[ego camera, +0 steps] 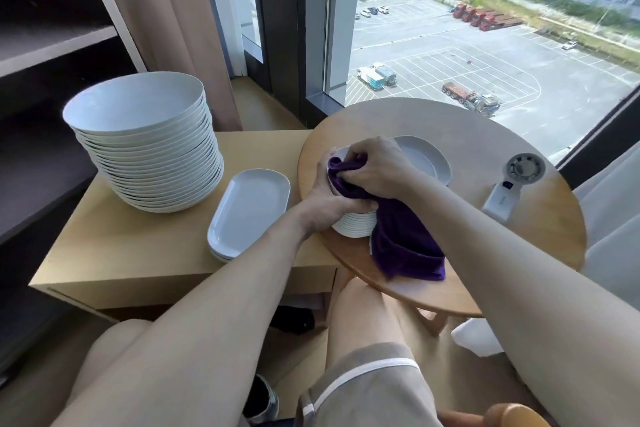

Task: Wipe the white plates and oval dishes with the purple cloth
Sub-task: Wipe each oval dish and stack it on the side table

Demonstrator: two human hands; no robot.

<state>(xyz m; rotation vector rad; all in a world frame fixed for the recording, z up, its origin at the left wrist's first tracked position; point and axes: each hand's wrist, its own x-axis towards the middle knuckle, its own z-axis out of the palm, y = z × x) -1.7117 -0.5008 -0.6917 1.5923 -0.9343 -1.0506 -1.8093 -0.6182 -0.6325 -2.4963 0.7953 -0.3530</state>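
On the round wooden table (pixel 485 135) stands a stack of white oval dishes (pixel 356 226). My left hand (pixel 327 199) grips the top dish at its left edge. My right hand (pixel 375 166) clutches the purple cloth (pixel 405 243) and presses it onto that dish; the rest of the cloth hangs down over the stack's right side onto the table. Behind my hands a few more white dishes (pixel 427 158) lie flat. A small pile of oval dishes (pixel 247 213) and a tall stack of white plates (pixel 149 142) stand on the low cabinet (pixel 114 253) to the left.
A white handheld fan (pixel 514 184) lies on the table's right side. A window and a curtain are behind the table, dark shelves stand at far left. My knees are below the table's front edge.
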